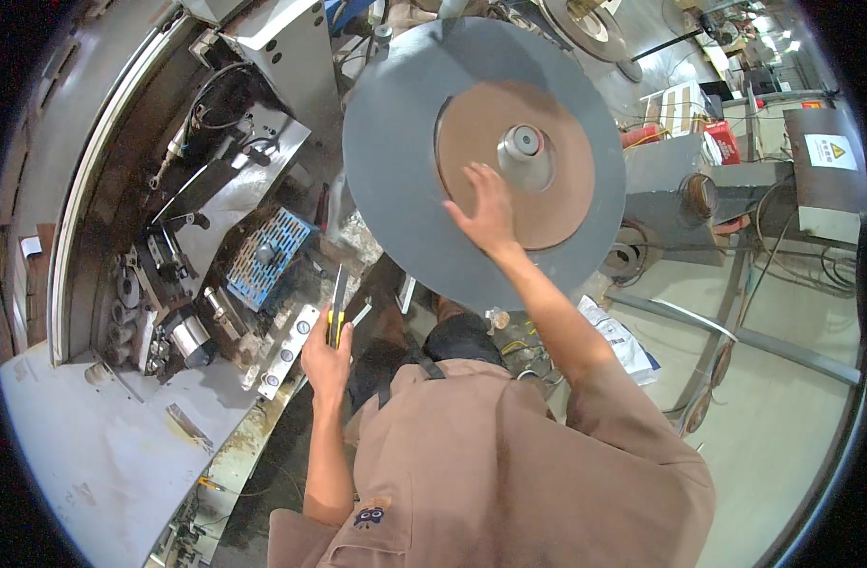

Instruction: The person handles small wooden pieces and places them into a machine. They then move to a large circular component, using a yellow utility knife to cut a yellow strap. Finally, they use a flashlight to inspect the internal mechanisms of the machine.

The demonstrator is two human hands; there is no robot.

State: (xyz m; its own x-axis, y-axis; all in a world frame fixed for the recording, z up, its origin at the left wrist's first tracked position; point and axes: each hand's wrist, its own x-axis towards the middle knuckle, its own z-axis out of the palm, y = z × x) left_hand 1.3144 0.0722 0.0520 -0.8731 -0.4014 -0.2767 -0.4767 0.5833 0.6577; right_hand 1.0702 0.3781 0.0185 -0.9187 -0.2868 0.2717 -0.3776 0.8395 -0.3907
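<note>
My left hand (327, 360) is closed around a utility knife (336, 317) with a yellow and black handle, its long blade pointing up and away from me. In front of me a large grey disc (396, 114) stands on a machine. A brown coil (566, 189) of wound strip lies against its face, around a metal hub (521, 142). My right hand (488, 210) is spread over the lower left part of the coil, fingers apart and holding nothing. Whether the palm presses on the coil cannot be told.
Left of me is a machine bay with a blue slotted grate (268, 257), a steel plate with round gauges (289, 352) and a pale worktop (102, 445). A grey rail (784, 352), hanging cables and a white bag (618, 341) are on the right. Boxes (681, 109) stand behind.
</note>
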